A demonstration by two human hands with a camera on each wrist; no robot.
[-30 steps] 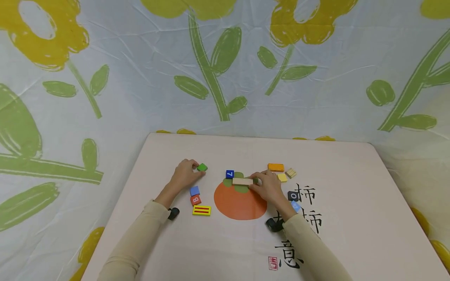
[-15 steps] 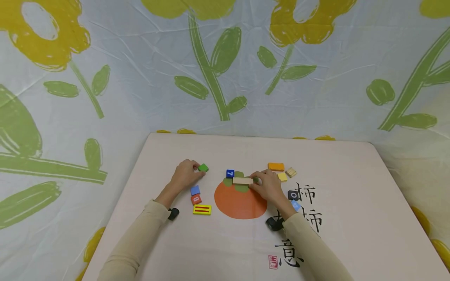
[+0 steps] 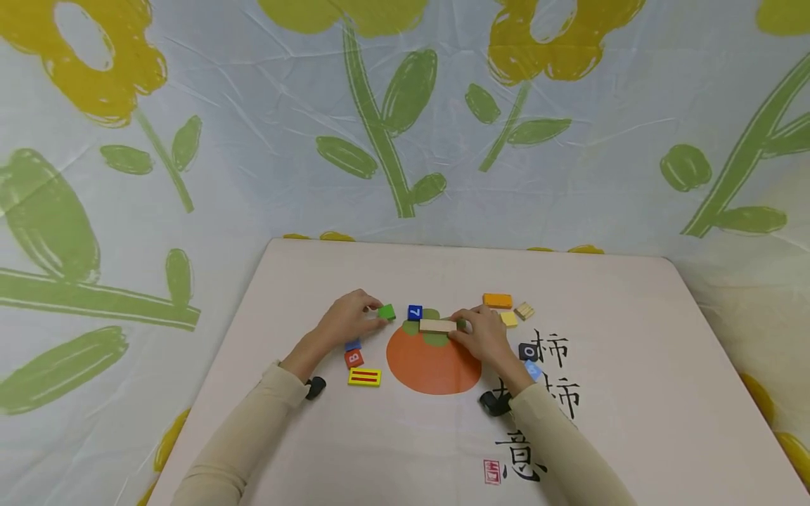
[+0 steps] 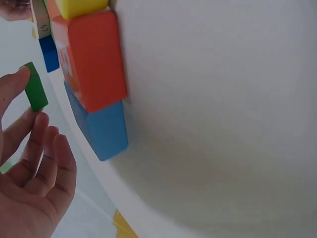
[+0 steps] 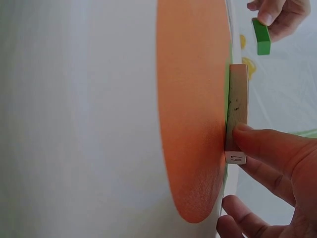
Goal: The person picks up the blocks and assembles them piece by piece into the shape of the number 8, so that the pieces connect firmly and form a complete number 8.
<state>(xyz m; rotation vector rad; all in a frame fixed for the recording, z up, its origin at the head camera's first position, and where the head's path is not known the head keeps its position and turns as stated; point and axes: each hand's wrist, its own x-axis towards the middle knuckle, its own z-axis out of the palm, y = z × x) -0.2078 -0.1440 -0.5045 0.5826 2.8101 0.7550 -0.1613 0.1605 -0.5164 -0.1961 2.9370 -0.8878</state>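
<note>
My left hand (image 3: 350, 318) pinches a small green block (image 3: 387, 313) between thumb and finger; the left wrist view shows this green block (image 4: 35, 87) held off the table. Just right of it in the head view stands a dark blue block (image 3: 414, 313) marked 7. A long plain wooden block (image 3: 438, 326) lies beside that one, over the printed fruit's green leaves. My right hand (image 3: 484, 336) grips the right end of the wooden block, thumb on its near side. The right wrist view shows the wooden block (image 5: 237, 106) with a printed number on its end.
Near my left wrist lie a blue block (image 4: 108, 130), a red block (image 3: 354, 358) marked B and a yellow block (image 3: 364, 377) with red stripes. Behind my right hand are orange (image 3: 497, 301), yellow (image 3: 508, 320) and ridged tan (image 3: 524, 311) blocks. Black (image 3: 528, 352) and light blue (image 3: 533, 370) blocks sit beside its wrist.
My left hand has moved right with the green block, closer to the dark blue block, and now partly covers the blue block by the red one. My right hand and the wooden block have stayed put.
</note>
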